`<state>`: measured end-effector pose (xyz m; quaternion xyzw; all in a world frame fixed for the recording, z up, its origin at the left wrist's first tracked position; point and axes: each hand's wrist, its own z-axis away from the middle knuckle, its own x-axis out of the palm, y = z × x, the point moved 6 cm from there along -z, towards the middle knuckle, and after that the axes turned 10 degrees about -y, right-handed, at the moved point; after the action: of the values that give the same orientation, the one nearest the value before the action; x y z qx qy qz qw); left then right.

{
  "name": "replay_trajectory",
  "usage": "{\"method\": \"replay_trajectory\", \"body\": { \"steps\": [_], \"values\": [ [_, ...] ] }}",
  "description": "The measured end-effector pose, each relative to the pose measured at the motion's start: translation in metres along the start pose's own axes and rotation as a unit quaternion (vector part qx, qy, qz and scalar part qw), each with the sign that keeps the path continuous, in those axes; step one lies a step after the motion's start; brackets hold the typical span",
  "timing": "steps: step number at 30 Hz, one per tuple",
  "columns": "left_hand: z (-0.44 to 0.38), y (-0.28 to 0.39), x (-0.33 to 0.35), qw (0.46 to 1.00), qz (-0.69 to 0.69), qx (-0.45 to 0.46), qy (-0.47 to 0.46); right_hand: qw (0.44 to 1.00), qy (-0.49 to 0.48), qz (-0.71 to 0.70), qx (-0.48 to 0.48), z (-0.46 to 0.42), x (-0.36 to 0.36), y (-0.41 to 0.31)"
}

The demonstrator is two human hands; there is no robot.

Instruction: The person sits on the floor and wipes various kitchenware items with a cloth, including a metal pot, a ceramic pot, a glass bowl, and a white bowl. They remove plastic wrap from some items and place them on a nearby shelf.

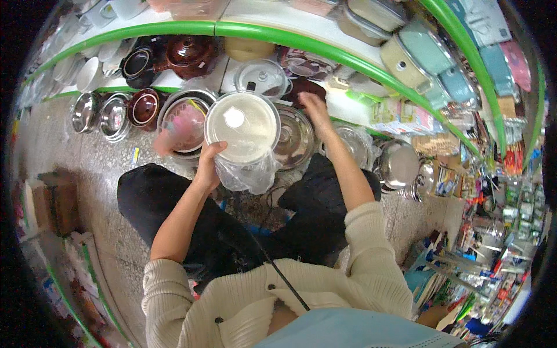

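Observation:
My left hand (209, 167) grips a round pale container (243, 127) with a translucent lid, its thumb on the rim; a crumpled clear plastic bag (249, 176) hangs beneath it. My right hand (312, 104), slightly blurred, is raised at the shelf edge beside a dark brown item (300, 89), and I cannot tell whether it touches it. Between the hands lies a round metal lid or pan (293, 137). Just behind the held container, a round clear lid or container (261, 78) rests on the shelf. A wrapped basin (185, 111) with pink contents lies to the left.
Green-edged shelves (174, 28) curve across the front, holding a brown lidded pot (190, 54) and pastel containers (424, 50). Metal bowls (115, 116) stand on the floor at left, a steel pan (398, 164) at right. A cardboard box (56, 202) stands far left.

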<state>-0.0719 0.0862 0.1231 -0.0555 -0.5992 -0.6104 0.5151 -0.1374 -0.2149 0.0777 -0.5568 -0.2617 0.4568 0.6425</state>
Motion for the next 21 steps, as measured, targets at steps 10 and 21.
{"method": "replay_trajectory", "body": {
  "steps": [10,21],
  "values": [
    [-0.010,-0.006,-0.016,0.997,-0.014,-0.066,0.046,0.845,0.178,0.460,0.206,-0.086,-0.072,0.136],
    [-0.005,0.003,-0.002,0.999,0.031,-0.042,0.000,0.930,0.216,0.157,0.253,-0.083,-0.103,0.117]
  ]
}}
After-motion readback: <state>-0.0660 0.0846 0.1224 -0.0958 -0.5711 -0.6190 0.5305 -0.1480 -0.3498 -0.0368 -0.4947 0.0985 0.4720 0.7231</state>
